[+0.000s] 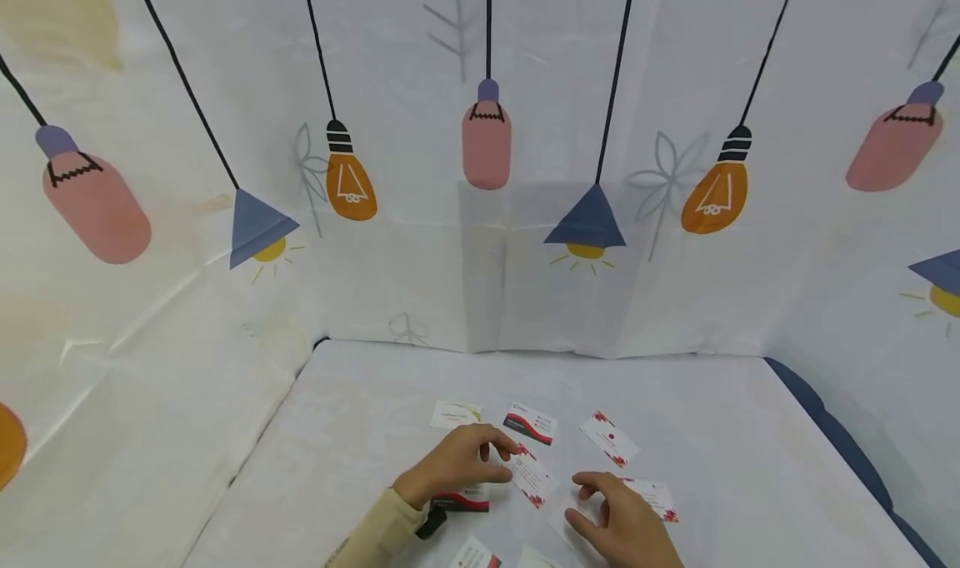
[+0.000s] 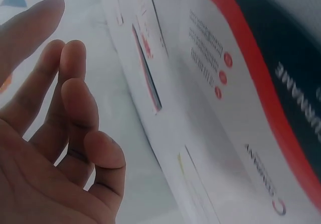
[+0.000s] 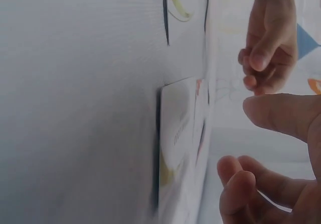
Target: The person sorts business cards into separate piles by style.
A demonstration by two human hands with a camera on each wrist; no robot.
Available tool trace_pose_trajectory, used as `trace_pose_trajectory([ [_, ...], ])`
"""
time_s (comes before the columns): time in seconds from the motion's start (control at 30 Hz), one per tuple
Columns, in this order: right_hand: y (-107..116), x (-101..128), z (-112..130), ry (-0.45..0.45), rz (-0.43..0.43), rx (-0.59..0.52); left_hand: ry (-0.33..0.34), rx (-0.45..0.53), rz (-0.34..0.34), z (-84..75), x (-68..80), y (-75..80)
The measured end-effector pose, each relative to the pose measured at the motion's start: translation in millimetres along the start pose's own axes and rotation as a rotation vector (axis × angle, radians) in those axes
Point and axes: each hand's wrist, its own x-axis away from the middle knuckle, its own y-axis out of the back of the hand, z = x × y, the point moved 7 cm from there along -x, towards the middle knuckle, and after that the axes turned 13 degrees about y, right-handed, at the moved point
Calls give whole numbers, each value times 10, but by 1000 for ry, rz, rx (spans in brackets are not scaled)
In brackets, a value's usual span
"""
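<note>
My left hand hovers over the middle of the table with loosely bent fingers and nothing in them. Just right of its fingertips lies a white card with red patterned corners. Partly under the left wrist is a dark and red business card, which shows large in the left wrist view. My right hand hovers lower right, thumb and fingers apart, holding nothing. Beneath it lies a pale card with a yellow-green mark, partly hidden in the head view. Another red-patterned card is partly covered by the right hand.
Behind the hands lie a white card, a black-and-red card and a red-patterned card. Two more cards, one with a red corner, sit at the front edge of view. A printed sheet hangs around the white table.
</note>
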Motion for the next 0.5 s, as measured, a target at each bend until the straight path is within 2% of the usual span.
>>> trace_pose_trajectory([
  [0.1,58,62,-32,-43,1,24,-33,-7,24,-48,-21,-68],
  [0.3,135,192,-84,-104,11,57,-108,-88,78,-163,-95,-237],
  [0.5,88,305,-173,-194,84,63,-115,-145,145,-226,-144,-412],
])
